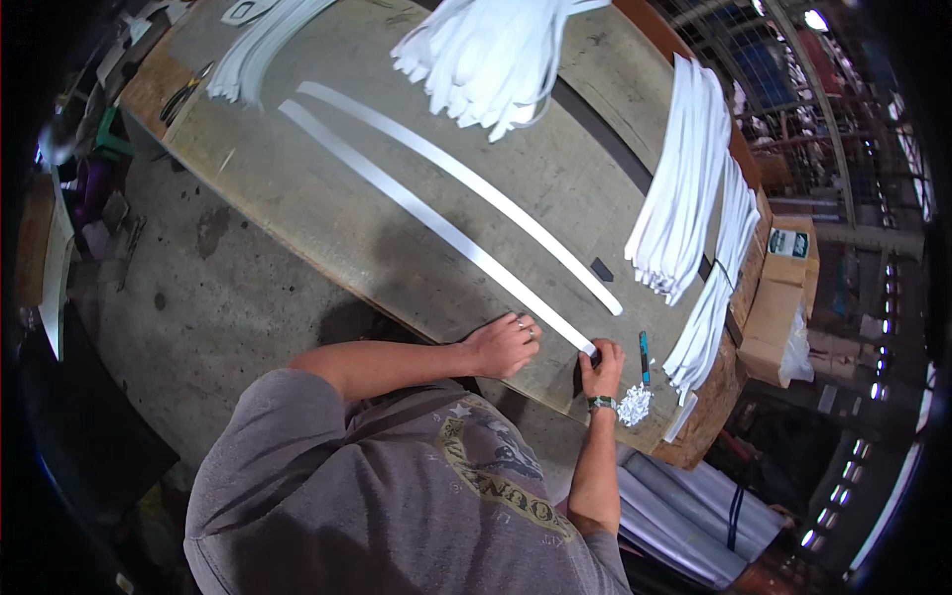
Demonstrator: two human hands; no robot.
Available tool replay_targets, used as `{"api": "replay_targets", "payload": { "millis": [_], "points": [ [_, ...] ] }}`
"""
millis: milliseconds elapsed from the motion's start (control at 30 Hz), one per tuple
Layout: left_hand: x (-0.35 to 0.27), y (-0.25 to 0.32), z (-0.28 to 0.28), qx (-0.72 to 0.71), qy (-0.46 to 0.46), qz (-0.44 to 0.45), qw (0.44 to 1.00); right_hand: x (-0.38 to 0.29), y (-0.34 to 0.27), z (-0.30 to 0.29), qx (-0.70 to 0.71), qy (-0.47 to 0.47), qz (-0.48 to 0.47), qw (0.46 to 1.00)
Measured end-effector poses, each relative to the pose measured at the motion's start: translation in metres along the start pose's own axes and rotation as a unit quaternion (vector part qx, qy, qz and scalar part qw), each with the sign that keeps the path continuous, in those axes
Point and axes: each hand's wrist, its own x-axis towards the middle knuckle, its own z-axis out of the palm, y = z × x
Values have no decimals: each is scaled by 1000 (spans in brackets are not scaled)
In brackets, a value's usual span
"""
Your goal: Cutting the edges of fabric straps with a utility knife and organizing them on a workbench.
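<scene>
Two long, flat white strips lie side by side on the worktable. The end of the near white strip (476, 256) is at the thumb and fingertips of my right hand (603, 368), which wears a beaded bracelet. Something small and dark shows between those fingers. The far white strip (513, 208) lies untouched. My left hand (506, 346), with rings on it, rests on the table beside the near strip, its fingers curled; its palm is hidden. A blue utility knife (644, 357) and a heap of small white offcuts (634, 406) lie right of my right hand. A small dark flat piece (602, 269) lies by the far strip.
Bundles of white strips lie at the worktable's (312, 216) top middle (491, 67), upper left (260, 52) and right (680, 186), (714, 297) sides. Pliers (186, 93) lie at the left corner. Cardboard boxes (773, 320) and grey rolls (684, 513) stand beyond the right end.
</scene>
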Motion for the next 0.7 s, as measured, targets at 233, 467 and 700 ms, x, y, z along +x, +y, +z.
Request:
{"api": "replay_targets", "payload": {
  "millis": [233, 467, 700],
  "points": [
    [-4, -1, 6, 6, 40, 9, 999, -17, -4, -26, 172, -140, 125, 967],
    [-17, 32, -43, -505, -285, -267, 770, -38, -64, -96, 447, -247, 154, 846],
    [-45, -10, -102, -809, 35, -313, 496, -57, -96, -107, 538, -277, 147, 782]
  ]
}}
